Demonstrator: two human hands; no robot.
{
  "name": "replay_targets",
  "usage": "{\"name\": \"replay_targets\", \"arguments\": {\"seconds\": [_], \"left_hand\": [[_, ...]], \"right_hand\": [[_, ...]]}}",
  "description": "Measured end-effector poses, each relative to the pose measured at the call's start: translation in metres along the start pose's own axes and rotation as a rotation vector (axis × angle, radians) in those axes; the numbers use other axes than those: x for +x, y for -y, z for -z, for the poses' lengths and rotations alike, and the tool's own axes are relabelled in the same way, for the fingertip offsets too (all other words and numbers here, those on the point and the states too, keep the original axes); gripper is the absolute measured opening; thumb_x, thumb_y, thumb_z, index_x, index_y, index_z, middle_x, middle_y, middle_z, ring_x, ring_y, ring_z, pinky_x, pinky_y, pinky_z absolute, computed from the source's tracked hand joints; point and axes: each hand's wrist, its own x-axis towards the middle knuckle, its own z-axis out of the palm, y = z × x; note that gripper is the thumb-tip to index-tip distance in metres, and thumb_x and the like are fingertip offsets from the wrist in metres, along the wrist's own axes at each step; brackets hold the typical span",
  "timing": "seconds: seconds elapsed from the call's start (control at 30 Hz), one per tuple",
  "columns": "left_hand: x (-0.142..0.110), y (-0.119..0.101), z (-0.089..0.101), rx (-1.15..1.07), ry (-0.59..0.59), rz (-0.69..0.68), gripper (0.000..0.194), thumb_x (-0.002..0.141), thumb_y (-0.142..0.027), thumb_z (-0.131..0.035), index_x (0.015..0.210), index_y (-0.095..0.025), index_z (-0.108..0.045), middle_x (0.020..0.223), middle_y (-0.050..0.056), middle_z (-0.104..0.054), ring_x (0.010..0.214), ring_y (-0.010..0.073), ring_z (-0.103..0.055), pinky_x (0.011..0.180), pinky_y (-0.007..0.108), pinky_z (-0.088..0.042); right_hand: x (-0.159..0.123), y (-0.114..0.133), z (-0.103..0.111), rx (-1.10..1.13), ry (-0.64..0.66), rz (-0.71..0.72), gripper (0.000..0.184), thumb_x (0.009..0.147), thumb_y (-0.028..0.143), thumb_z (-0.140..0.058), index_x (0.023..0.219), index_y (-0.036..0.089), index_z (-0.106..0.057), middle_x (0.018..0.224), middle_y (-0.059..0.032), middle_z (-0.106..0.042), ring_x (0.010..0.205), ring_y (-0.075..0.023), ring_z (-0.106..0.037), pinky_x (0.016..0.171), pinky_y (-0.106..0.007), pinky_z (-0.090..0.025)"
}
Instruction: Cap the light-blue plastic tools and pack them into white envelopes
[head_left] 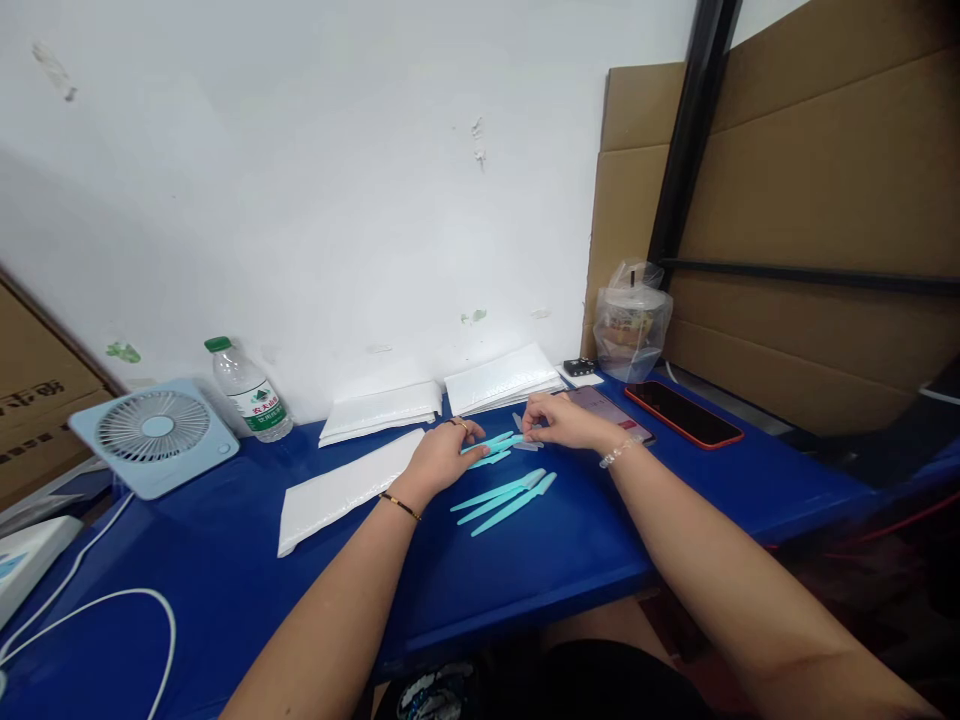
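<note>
My left hand point(444, 458) is closed on slim turquoise eyebrow razors point(498, 444), its thumb and fingers around their handle ends. My right hand point(559, 421) pinches at the other end of these razors; what lies between its fingertips is too small to make out. Small clear plastic caps point(529, 446) lie on the table by the right fingertips. Nearer the front, several more turquoise razors point(513, 503) lie side by side, their heads towards the right.
White padded envelopes point(352, 488) lie left of my hand, with stacks of envelopes point(501, 378) by the wall. A fan point(156, 432) and water bottle point(251, 392) stand left. At right are a phone point(684, 414), another phone point(611, 410) and a bagged cup point(632, 325) on the blue table point(525, 585).
</note>
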Motion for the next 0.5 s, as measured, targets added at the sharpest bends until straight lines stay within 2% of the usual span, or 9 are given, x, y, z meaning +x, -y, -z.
{"name": "replay_targets", "arguments": {"seconds": [0.1,0.17,0.27,0.33,0.4,0.5], "left_hand": [[0.001,-0.002,0.0,0.011,0.032,-0.034,0.024,0.083,-0.038,-0.05,0.084,-0.021,-0.066,0.083,0.002,-0.066,0.074,0.016,-0.057,0.06,0.025,-0.037],[0.002,0.0,0.001,0.029,0.033,-0.004,0.022,0.083,-0.036,-0.05,0.079,-0.02,-0.066,0.079,0.002,-0.066,0.071,0.0155,-0.056,0.058,0.025,-0.036],[0.002,0.009,0.001,0.045,0.035,0.053,0.022,0.082,-0.036,-0.051,0.079,-0.02,-0.066,0.077,0.002,-0.065,0.068,0.0152,-0.056,0.056,0.025,-0.034],[0.002,0.015,0.001,0.032,0.059,0.068,0.022,0.081,-0.038,-0.052,0.083,-0.022,-0.066,0.077,0.001,-0.065,0.068,0.0149,-0.056,0.055,0.024,-0.033],[0.002,0.02,-0.001,0.028,0.067,0.071,0.021,0.079,-0.038,-0.055,0.088,-0.022,-0.066,0.081,0.001,-0.066,0.069,0.0147,-0.056,0.055,0.024,-0.033],[0.003,0.021,-0.004,0.032,0.033,0.076,0.025,0.076,-0.038,-0.059,0.094,-0.022,-0.065,0.086,0.001,-0.065,0.072,0.0149,-0.057,0.056,0.024,-0.035]], "right_hand": [[0.0,0.002,-0.002,0.017,-0.016,0.02,0.009,0.076,0.025,-0.062,0.072,0.019,-0.066,0.086,-0.0034,-0.061,0.082,-0.0177,-0.053,0.079,-0.029,-0.033],[0.001,0.0,-0.003,-0.015,-0.033,0.001,0.008,0.076,0.023,-0.062,0.071,0.019,-0.066,0.086,-0.0033,-0.061,0.084,-0.0178,-0.054,0.082,-0.03,-0.032],[0.001,-0.006,-0.003,-0.048,-0.038,-0.059,0.006,0.074,0.021,-0.062,0.071,0.018,-0.067,0.084,-0.0031,-0.062,0.082,-0.0172,-0.054,0.08,-0.03,-0.033],[0.001,-0.009,-0.002,-0.028,-0.03,-0.092,0.008,0.074,0.025,-0.064,0.073,0.018,-0.068,0.083,-0.003,-0.062,0.077,-0.0164,-0.055,0.075,-0.028,-0.035],[-0.001,-0.007,-0.001,0.026,0.013,-0.077,0.016,0.073,0.034,-0.066,0.076,0.019,-0.07,0.084,-0.0032,-0.062,0.075,-0.0164,-0.054,0.069,-0.026,-0.036],[-0.004,-0.001,-0.002,0.084,0.192,0.007,0.027,0.066,0.046,-0.072,0.076,0.02,-0.073,0.084,-0.0028,-0.062,0.076,-0.0164,-0.054,0.068,-0.026,-0.038]]}}
